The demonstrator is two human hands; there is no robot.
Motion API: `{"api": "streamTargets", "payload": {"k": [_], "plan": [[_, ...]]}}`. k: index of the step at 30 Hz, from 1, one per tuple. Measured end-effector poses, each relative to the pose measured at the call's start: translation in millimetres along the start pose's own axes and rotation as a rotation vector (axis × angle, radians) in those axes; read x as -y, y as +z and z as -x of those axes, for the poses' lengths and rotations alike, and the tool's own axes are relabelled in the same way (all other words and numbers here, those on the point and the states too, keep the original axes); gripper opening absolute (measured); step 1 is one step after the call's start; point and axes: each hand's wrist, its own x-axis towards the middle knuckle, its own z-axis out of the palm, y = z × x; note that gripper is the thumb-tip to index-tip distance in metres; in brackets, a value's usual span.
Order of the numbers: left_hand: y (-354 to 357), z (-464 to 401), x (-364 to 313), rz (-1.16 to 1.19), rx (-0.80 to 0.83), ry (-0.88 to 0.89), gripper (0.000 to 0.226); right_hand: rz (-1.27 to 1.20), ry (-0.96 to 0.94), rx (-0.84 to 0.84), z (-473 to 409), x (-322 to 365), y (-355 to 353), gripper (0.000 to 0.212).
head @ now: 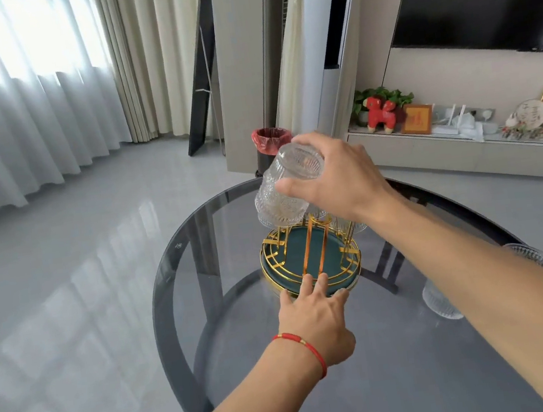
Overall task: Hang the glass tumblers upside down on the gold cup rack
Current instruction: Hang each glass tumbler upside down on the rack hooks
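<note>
Smoked glass table at frame centre carries the gold cup rack. Right hand is clamped on an inverted tumbler above it; left hand, fingers spread, steadies the base. Missing the prong could knock glass on glass.
</note>
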Motion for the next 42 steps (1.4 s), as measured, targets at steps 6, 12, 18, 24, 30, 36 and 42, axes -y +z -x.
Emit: {"api": "streamTargets", "payload": {"k": [6, 12, 18, 24, 30, 36, 42], "plan": [[-1.9, 0.1, 1.4, -0.006, 0.003, 0.009, 0.055, 0.116, 0.058, 0.057, -4.5, -4.9, 32.6, 0.082], [-5.9, 3.6, -0.8, -0.028, 0.004, -0.005, 0.041, 0.201, 0.133, 0.075, 2.9, -13.6, 56.8, 0.077], [-10.2, 4.0, -3.0, -0.02, -0.026, -0.025, 0.029, 0.173, 0.098, 0.055, 12.5, -22.8, 69.9, 0.068], [-7.7, 0.0, -2.5, -0.003, -0.06, -0.019, 0.033, 0.262, 0.027, 0.06, 25.7, -27.1, 70.9, 0.066], [-3.5, -5.9, -0.1, 0.088, -0.143, -0.003, 0.042, 0.186, -0.041, -0.066, 62.2, -39.2, 45.6, 0.047], [-4.8, -7.8, -10.8, 0.28, -0.361, 0.103, 0.038, 0.144, -0.048, -0.188, 114.8, -87.3, 6.1, 0.026], [-5.6, -0.3, -26.5, 0.421, -0.494, 0.204, 0.034, 0.501, 0.142, -0.151, 162.8, -159.8, -38.4, 0.045]]}}
